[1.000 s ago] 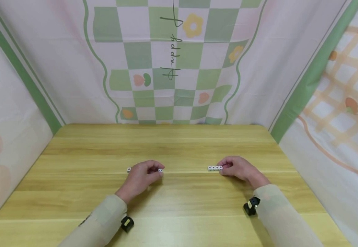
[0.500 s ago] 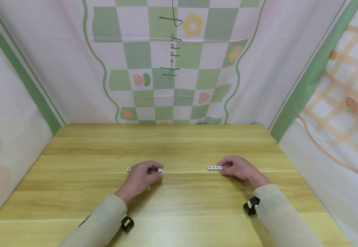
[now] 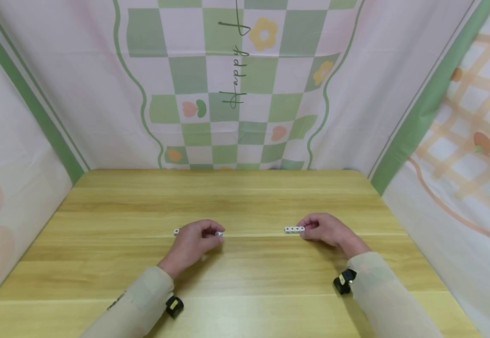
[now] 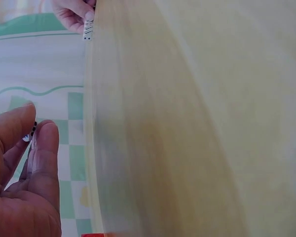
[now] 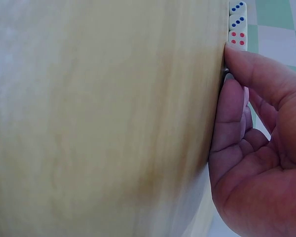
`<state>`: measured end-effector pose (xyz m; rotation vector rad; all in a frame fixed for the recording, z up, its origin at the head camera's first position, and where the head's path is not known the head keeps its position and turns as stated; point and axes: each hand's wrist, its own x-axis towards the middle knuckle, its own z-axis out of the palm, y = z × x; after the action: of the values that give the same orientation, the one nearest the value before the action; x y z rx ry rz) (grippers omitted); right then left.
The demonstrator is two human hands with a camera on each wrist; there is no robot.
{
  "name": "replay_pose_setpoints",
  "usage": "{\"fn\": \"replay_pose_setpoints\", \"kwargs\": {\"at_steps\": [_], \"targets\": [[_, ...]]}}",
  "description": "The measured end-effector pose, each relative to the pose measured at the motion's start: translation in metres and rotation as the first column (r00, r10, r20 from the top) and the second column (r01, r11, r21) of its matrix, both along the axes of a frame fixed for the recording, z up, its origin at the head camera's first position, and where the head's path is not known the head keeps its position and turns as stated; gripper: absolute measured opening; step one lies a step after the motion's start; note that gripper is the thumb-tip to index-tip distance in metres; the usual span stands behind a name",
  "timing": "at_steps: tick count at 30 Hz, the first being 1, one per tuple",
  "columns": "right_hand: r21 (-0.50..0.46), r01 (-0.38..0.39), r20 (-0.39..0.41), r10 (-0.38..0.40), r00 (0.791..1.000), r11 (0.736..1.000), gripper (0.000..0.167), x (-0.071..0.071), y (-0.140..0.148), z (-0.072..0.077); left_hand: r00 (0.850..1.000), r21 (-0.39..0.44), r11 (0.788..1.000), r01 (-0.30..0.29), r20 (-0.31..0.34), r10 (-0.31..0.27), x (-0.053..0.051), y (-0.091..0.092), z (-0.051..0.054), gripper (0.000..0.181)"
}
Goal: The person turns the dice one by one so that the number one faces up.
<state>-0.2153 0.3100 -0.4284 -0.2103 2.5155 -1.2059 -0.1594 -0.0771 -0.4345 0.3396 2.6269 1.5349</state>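
Between thumb and fingertips, my left hand pinches a small white die, slightly tilted in the head view. The left wrist view shows this die mostly covered by the fingers. Just left of that hand, another white die is partly visible on the table. My right hand has its thumb and fingers at the right end of a straight row of several dice, gripping the end die. Blue and red dots show on the sides of the row in the right wrist view; the end die is hidden by the thumb.
Both hands are over a wooden table. A patterned curtain hangs at the table's far edge and along both sides. Small black devices sit on the wrists. A bit of something red shows at the bottom of the left wrist view.
The die in my left fingers has turned, showing different faces and a tilt. Both hands stay in nearly the same place, and the row of dice has not moved.
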Motion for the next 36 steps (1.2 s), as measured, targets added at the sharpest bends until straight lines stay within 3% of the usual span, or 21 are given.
{"fn": "replay_pose_setpoints", "kwargs": {"at_steps": [8, 16, 30, 36], "targets": [[0.009, 0.004, 0.011, -0.005, 1.000, 1.000, 0.023, -0.0016, -0.0004, 0.0004, 1.000, 0.013, 1.000, -0.007, 0.029, 0.006, 0.0010, 0.0007, 0.0008, 0.024], [0.016, 0.006, 0.016, -0.006, 1.000, 1.000, 0.021, -0.0006, -0.0009, 0.0015, 1.000, -0.009, 1.000, -0.004, 0.014, 0.004, 0.0007, 0.0004, 0.0004, 0.021], [0.019, -0.008, 0.008, 0.008, 1.000, 1.000, 0.021, -0.0011, 0.0005, 0.0019, 0.999, 0.043, 0.999, -0.017, 0.051, 0.015, 0.0003, 0.0003, 0.0007, 0.018], [0.010, -0.009, 0.010, 0.009, 1.000, 1.000, 0.021, -0.0009, 0.0004, 0.0005, 1.000, 0.020, 1.000, -0.012, 0.026, 0.011, 0.0005, 0.0002, 0.0002, 0.019]]}}
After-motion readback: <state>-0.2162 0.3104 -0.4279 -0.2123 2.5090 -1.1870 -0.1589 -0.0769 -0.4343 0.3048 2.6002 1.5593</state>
